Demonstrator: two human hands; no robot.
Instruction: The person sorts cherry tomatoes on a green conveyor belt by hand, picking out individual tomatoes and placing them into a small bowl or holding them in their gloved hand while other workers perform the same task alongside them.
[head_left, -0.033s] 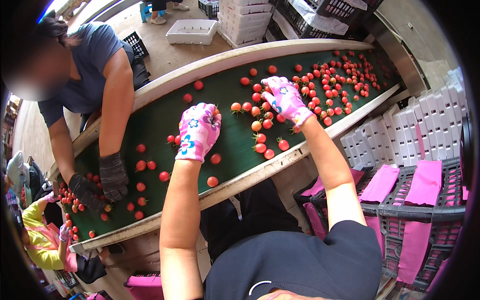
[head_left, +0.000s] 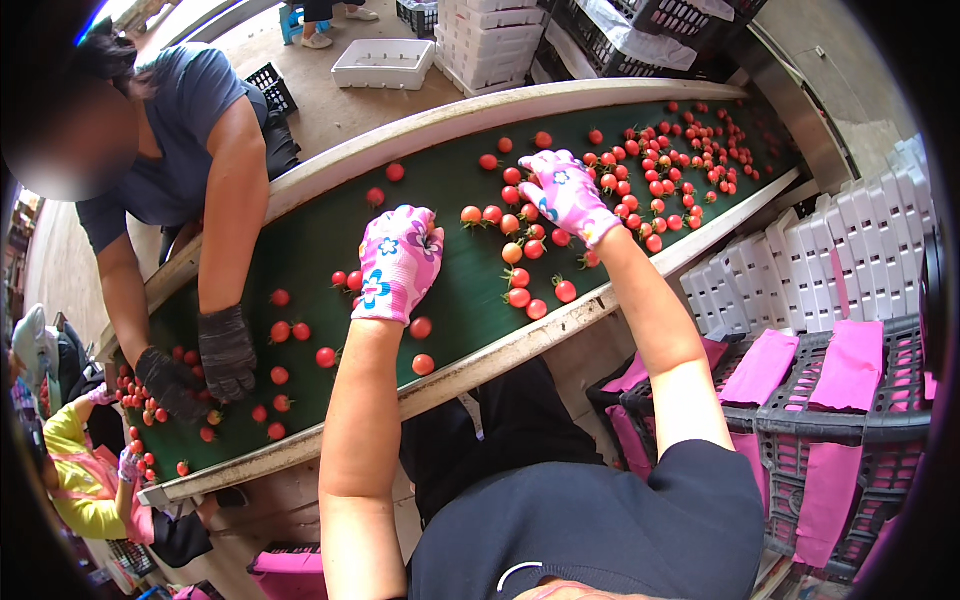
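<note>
Lying just beside right fingers (head_left: 541, 166): tomatoes (head_left: 512, 176) | right fingers, left fingers (head_left: 421, 217): both curled, hold unclear

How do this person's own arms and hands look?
The left hand and right hand wear pink gloves with blue and purple flower prints. Both forearms are bare, and a short dark sleeve shows on the right.

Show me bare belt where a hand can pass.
The flat green belt is bare between the pink-gloved left hand and the round red tomatoes to its right; another patch lies along the pale far rail, right of the co-worker's bare forearm. It's crowded beyond the pink-gloved right hand and around that person's dark gloves.
</note>
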